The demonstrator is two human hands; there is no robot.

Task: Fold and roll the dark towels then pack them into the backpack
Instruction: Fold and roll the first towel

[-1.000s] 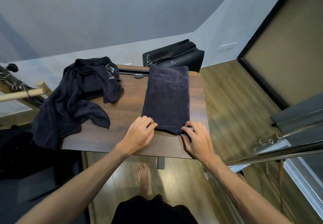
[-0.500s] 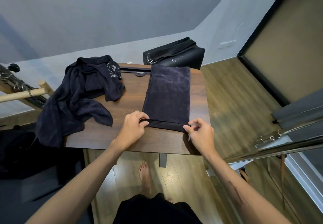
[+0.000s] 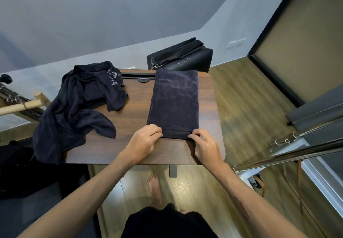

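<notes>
I see both hands' fingers (image 3: 155, 132) pinching the folded towel (image 3: 174, 104) near edge; uneven rolling could skew it off the worktop (image 3: 130, 126).

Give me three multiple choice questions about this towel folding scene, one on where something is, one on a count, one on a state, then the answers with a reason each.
1. Where is the black bag?
A. beyond the table's far edge
B. on the floor by the foot
C. under the loose towel

2. How many hands touch the folded towel?
A. none
B. one
C. two

3. What state is the towel on the left in?
A. rolled tight
B. crumpled, hanging over the table edge
C. folded flat

Answers: 1 A, it sits behind the table. 2 C, the left hand and right hand both grip its near end. 3 B, it lies bunched and drapes off the left side.
</notes>
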